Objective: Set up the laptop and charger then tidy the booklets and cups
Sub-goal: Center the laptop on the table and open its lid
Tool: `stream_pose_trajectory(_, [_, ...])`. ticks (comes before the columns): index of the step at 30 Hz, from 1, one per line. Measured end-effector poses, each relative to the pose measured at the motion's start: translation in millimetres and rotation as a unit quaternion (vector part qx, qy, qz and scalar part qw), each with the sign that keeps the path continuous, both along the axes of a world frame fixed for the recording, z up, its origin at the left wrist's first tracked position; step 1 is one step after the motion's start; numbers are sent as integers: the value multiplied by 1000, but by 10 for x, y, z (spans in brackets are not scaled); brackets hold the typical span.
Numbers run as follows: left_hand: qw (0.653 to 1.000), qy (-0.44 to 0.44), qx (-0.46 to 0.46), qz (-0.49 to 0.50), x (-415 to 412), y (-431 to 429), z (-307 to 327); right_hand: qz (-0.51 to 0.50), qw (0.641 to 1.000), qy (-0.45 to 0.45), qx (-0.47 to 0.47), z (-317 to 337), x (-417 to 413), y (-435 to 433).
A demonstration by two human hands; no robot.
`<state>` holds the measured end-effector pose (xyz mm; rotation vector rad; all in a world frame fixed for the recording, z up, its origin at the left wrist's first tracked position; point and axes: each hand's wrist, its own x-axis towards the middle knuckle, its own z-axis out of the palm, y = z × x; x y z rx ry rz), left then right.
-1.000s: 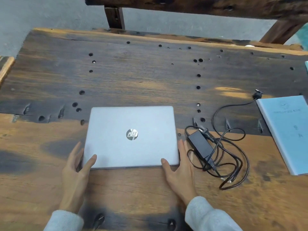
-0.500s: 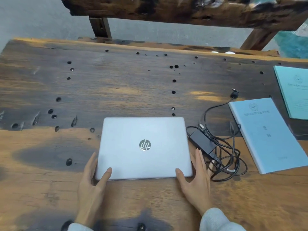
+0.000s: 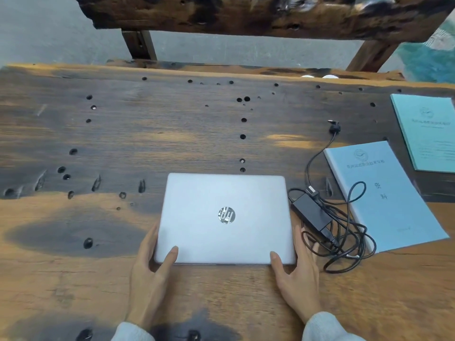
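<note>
A closed silver laptop [image 3: 225,217] lies flat on the wooden table [image 3: 123,134]. My left hand [image 3: 150,274] clasps its near-left corner, thumb on the lid. My right hand [image 3: 296,274] clasps the near-right corner the same way. Right of the laptop lies a black charger brick [image 3: 311,212] with a tangled black cable [image 3: 349,242]; its plug end [image 3: 334,126] rests farther back. A light blue booklet [image 3: 384,195] lies partly under the cable. A teal booklet [image 3: 428,134] sits at the right edge. Two white rims [image 3: 317,76], perhaps cups, peek past the far edge.
The table top is dark, rough wood with several holes. A heavy wooden bench back [image 3: 246,16] stands beyond the far edge, with grey floor [image 3: 49,33] behind it.
The view has shifted, so the laptop, charger and booklets sit lower and farther right in frame. Both hands stay on the laptop's near corners. The teal booklet came into view.
</note>
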<state>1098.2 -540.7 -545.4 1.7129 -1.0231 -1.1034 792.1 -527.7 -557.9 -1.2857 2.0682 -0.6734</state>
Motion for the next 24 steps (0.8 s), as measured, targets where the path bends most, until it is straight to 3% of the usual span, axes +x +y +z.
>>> stream_pose_trajectory(9, [998, -34, 30, 38, 380, 185, 64, 5, 998, -54, 27, -7, 419, 161])
stream_pose_trajectory(14, [997, -37, 45, 45, 454, 254, 106, 27, 998, -35, 48, 138, 477, 160])
stream_pose_trajectory(24, [997, -2, 72, 35, 472, 227, 237, -47, 996, -41, 57, 449, 686, -25])
